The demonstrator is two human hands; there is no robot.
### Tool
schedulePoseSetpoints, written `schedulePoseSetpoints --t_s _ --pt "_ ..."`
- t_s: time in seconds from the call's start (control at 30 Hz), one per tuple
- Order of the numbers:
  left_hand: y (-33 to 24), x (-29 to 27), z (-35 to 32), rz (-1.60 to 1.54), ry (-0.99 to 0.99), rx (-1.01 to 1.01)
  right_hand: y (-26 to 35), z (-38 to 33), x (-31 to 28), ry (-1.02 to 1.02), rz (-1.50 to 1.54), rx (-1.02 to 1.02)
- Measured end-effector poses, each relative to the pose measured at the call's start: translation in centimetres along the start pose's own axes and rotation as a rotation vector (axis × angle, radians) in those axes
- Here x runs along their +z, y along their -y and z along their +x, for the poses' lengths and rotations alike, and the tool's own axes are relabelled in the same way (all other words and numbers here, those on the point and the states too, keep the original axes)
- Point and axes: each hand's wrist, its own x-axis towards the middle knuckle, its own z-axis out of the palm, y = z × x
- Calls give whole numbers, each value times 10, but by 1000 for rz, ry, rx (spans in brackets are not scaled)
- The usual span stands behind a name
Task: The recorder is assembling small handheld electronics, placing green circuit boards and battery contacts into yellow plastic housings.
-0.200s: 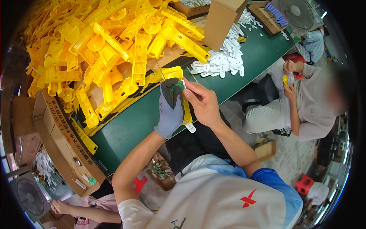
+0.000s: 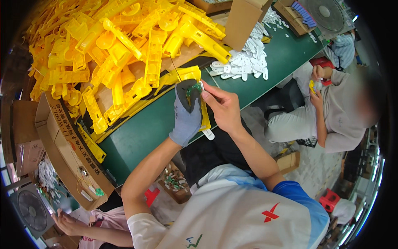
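Observation:
In a grey-blue work glove with dark fingers, my left hand (image 2: 185,116) is closed round a yellow plastic shell (image 2: 205,118) and a small green circuit board (image 2: 193,89). The shell's upper end (image 2: 190,73) shows beyond the glove. A white plastic strip (image 2: 209,134) sticks out at the shell's lower end. My bare right hand (image 2: 224,108) pinches a thin white piece (image 2: 202,86) at the board's right edge. Fingers hide much of that piece and the shell's inside. A thin dark wire (image 2: 174,66) rises from near the glove.
Yellow shells (image 2: 118,54) are heaped at far left on the green table (image 2: 137,141). White strips (image 2: 248,62) lie beside an upright cardboard flap (image 2: 244,25). An open carton (image 2: 68,145) stands left. A co-worker (image 2: 331,103) sits at right; another person's hand (image 2: 68,224) shows lower left.
Both hands keep their hold, with the thin white piece still at the board's edge. The view has shifted slightly. At lower left the other person's hand has spread its fingers.

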Motion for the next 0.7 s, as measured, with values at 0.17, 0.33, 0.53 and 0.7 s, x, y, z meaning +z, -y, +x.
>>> schedulePoseSetpoints --t_s 0.17,0.33,0.53,0.7 --pt "4 2 6 -45 -23 -34 -5 5 1 15 5 29" --pt "-11 -1 11 5 -5 22 8 7 1 50 -156 -208" --pt "-18 -3 -1 206 30 224 20 -13 -11 295 -401 -273" --pt "-95 4 -30 87 539 -80 56 -54 -60 152 -110 257"
